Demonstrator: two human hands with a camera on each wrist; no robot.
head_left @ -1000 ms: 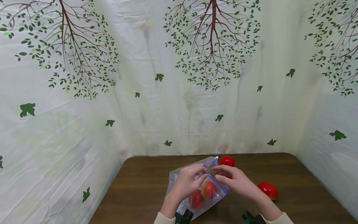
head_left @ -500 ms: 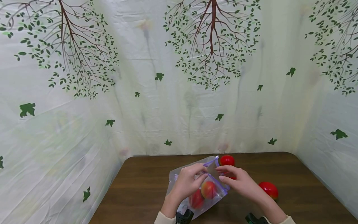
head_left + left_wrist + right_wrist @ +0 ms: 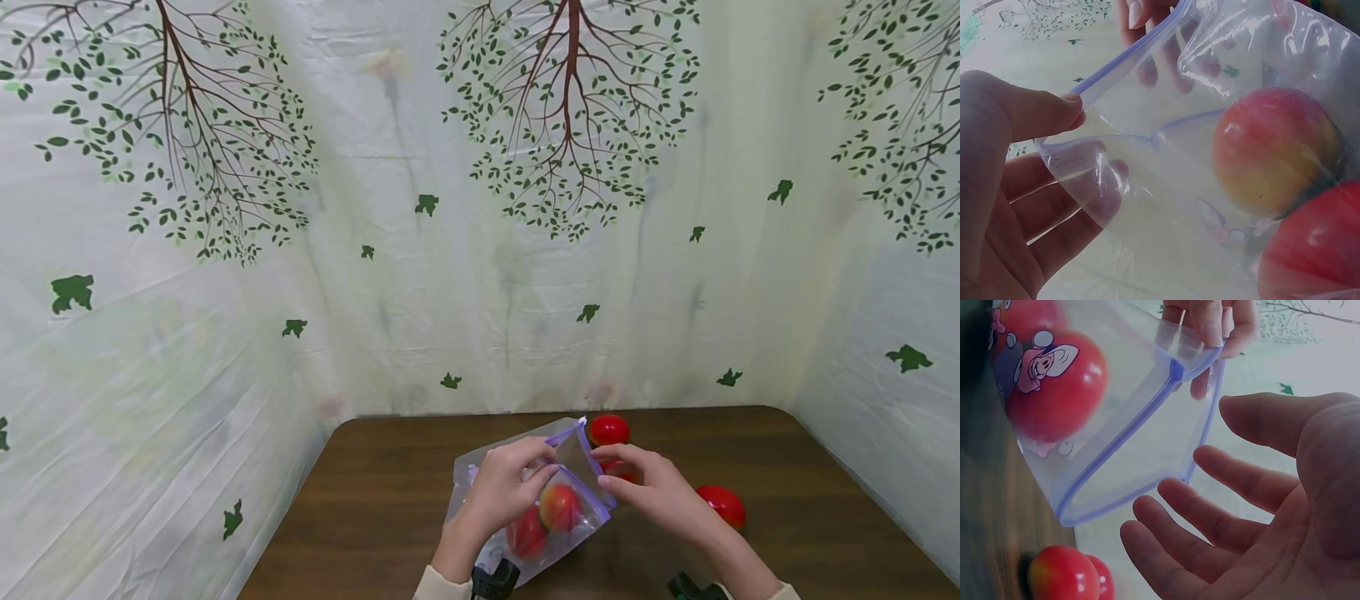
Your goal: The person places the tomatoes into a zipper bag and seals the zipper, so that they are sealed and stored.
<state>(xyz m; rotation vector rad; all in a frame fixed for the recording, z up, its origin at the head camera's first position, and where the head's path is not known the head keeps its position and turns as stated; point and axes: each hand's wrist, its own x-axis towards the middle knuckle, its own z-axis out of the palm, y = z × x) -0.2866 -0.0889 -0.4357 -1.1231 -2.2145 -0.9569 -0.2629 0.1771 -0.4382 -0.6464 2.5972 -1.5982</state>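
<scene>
In the head view, a brown table (image 3: 375,500) carries a clear zip bag (image 3: 590,493) with a purple-edged mouth, left of the middle of the tabletop and reaching up toward the far edge. The left hand (image 3: 506,483) pinches the bag at its mouth. The right hand (image 3: 648,487) is spread loosely at the right side of the mouth and holds nothing. Inside the bag are a red-and-yellow fruit (image 3: 559,508) and, just beside it, a dark red fruit (image 3: 527,533). Outside, a far fruit (image 3: 609,429) sits by the far edge, a half-hidden fruit (image 3: 618,470) shows past the right fingers, and a lone fruit (image 3: 723,506) lies nearer the right edge. A pale cloth (image 3: 510,350) printed with trees hangs beyond.

In the left wrist view, the thumb lies against the purple strip, and some fingers show through the clear plastic behind it.

In the right wrist view, the mouth gapes toward the parted fingers; whether they touch it, I cannot tell. A cartoon print (image 3: 1047,367) shows on the bag.
</scene>
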